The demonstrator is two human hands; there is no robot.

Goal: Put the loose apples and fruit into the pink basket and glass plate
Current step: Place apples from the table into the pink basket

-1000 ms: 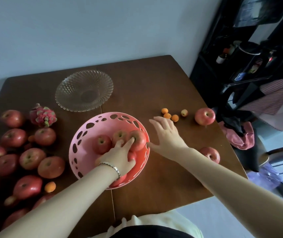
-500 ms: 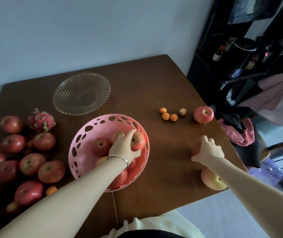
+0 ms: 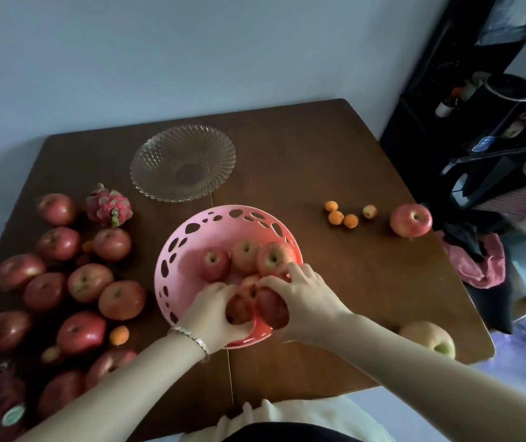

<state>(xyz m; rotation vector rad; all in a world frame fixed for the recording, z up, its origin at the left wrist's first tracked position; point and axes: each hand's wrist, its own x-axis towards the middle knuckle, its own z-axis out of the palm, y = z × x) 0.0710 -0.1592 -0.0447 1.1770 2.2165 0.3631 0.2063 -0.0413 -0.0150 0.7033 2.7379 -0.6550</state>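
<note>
The pink basket [image 3: 172,260] stands mid-table with several red apples inside. My right hand [image 3: 306,301] is over its near rim, wrapped around a red apple [image 3: 272,306]. My left hand [image 3: 212,314] sits beside it at the near rim, fingers curled against another apple [image 3: 237,309] in the basket. The empty glass plate [image 3: 182,162] lies behind the basket. Many loose red apples [image 3: 89,282] and a dragon fruit [image 3: 108,205] cover the table's left side. On the right lie a red apple [image 3: 410,220], a pale apple [image 3: 429,338] and small orange fruits [image 3: 338,216].
The brown table [image 3: 303,161] meets a plain wall behind. A dark shelf unit [image 3: 478,100] with bottles and a pink cloth [image 3: 478,266] crowd its right edge. A small orange fruit [image 3: 118,334] lies among the left apples.
My right hand picked a red apple from the table's right side and carried it left to the basket. My left hand slid from the far apples to the near rim.
</note>
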